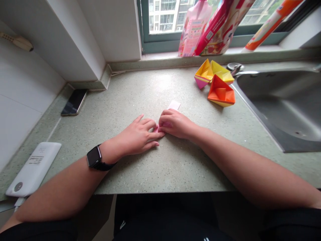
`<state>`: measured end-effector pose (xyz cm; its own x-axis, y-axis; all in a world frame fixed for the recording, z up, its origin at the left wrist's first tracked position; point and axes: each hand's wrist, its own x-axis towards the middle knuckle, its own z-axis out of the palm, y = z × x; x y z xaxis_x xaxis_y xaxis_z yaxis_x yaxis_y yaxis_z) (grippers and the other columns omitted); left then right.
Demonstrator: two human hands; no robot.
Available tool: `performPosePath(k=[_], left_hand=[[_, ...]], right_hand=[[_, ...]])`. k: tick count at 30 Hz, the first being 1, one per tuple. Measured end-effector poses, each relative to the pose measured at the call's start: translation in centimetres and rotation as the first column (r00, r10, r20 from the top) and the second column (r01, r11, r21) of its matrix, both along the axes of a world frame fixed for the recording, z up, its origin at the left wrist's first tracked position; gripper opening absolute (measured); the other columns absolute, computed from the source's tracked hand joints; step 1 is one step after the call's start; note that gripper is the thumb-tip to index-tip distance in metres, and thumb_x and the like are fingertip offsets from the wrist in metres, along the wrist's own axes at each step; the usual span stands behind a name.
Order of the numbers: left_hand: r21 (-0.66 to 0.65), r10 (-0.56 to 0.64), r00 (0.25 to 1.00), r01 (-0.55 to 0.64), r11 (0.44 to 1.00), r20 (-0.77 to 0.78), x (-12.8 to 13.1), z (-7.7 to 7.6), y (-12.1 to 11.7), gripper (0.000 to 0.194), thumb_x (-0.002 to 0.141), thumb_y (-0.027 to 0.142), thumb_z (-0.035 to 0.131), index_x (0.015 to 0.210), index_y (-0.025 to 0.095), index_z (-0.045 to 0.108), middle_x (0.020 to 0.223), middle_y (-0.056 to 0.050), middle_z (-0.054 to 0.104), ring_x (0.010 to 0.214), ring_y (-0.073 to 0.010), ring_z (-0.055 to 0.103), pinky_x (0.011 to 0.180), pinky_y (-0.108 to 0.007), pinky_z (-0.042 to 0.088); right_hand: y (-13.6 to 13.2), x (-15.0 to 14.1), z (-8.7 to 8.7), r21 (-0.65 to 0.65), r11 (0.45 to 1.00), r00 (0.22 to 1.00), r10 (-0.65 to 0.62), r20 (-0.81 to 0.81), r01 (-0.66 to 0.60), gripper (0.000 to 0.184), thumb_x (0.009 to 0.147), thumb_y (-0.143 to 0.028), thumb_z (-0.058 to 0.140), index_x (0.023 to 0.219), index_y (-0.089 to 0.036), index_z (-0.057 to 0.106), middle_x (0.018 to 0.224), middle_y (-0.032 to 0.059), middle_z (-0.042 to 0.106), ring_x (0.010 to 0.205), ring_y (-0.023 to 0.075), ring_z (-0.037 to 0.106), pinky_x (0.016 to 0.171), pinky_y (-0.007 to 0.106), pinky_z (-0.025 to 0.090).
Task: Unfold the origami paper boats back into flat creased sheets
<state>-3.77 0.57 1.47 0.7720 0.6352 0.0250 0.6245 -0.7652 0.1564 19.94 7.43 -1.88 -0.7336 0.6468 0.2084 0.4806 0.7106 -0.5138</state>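
A small sheet of pink paper (174, 105) sits near the middle of the desk (120, 100), and it's all being handled right at the fingertips. The right hand (175, 124) is curled over the sheet with its fingers clenched down, so that one counts as grasping it, and a pale pink corner pokes out beyond them on the far side. The left hand (136, 138) comes in low from the left with its fingers stretched out, and the tip of the index finger (162, 134) is touching a bit of pink between the two hands. Its thumb can't be seen, so whether the paper is actually being pinched there can't be told. With a piece this small, a cleaner crease would probably be got by lining the edges up first, then pressing along the line with a fingertip against the hard desk, as a loose hold could let the layers slip. Three folded paper boats (214, 82) in yellow, orange and pink are grouped to the far right, beside a stainless steel sink (278, 110). A phone (74, 102) and a white power bank (33, 169) lie over on the left, and packets are propped on the window sill (188, 57).
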Motion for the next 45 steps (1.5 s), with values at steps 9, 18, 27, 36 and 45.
performPosePath(k=[9, 18, 27, 36, 45], left_hand=[[-0.075, -0.007, 0.993, 0.016, 0.997, 0.118, -1.5, 0.6, 0.7, 0.021, 0.106, 0.034, 0.063, 0.104, 0.032, 0.084, 0.134, -0.004, 0.076, 0.131, -0.0266, 0.067, 0.132, -0.066, 0.023], [-0.131, 0.025, 0.996, -0.013, 0.991, 0.089, -2.2, 1.6, 1.0, 0.024, 0.103, 0.035, 0.065, 0.092, 0.034, 0.087, 0.137, -0.001, 0.078, 0.126, -0.0279, 0.069, 0.125, -0.061, 0.036], [-0.064, 0.048, 0.953, -0.030, 0.998, 0.299, -2.4, 1.1, 1.8, 0.022, 0.103, 0.030, 0.063, 0.097, 0.026, 0.084, 0.114, -0.004, 0.083, 0.105, -0.0233, 0.076, 0.103, -0.043, 0.057], [0.016, -0.138, 0.964, 0.138, 0.990, 0.229, -1.4, 0.3, 1.6, 0.024, 0.099, 0.019, 0.067, 0.113, 0.029, 0.083, 0.127, -0.004, 0.079, 0.119, -0.0257, 0.070, 0.106, -0.046, 0.054], [0.005, -0.135, 0.974, 0.136, 0.991, 0.182, -1.4, 0.2, 1.2, 0.024, 0.103, 0.027, 0.065, 0.121, 0.026, 0.080, 0.125, -0.006, 0.078, 0.119, -0.0261, 0.068, 0.113, -0.050, 0.050]], right_hand=[[-0.1, 0.0, 0.2, -0.004, 1.000, 1.000, 0.002, -0.002, -0.002, 0.006, 0.094, -0.023, 0.076, 0.089, -0.023, 0.074, 0.096, 0.0043, 0.068, 0.091, 0.0203, 0.061, 0.083, 0.034, 0.047], [-0.1, 0.1, 0.2, -0.007, 1.000, 1.000, 0.011, -0.025, -0.011, 0.006, 0.094, -0.020, 0.074, 0.089, -0.022, 0.073, 0.097, 0.0052, 0.068, 0.092, 0.0204, 0.062, 0.085, 0.034, 0.048], [-0.1, 0.3, 0.6, 0.027, 0.998, 0.998, 0.054, 0.027, -0.055, 0.014, 0.094, -0.035, 0.082, 0.093, -0.023, 0.074, 0.101, 0.0073, 0.069, 0.098, 0.0234, 0.062, 0.089, 0.036, 0.049], [0.1, 0.3, 0.8, 0.034, 0.994, 0.993, 0.102, 0.055, -0.104, 0.020, 0.099, -0.041, 0.077, 0.095, -0.022, 0.074, 0.100, 0.0074, 0.069, 0.097, 0.0235, 0.061, 0.091, 0.037, 0.047], [1.1, 1.4, 0.5, 0.009, 0.976, 0.976, 0.217, -0.005, -0.217, 0.014, 0.104, -0.027, 0.064, 0.097, -0.022, 0.075, 0.102, 0.0081, 0.070, 0.097, 0.0224, 0.063, 0.092, 0.038, 0.050]])
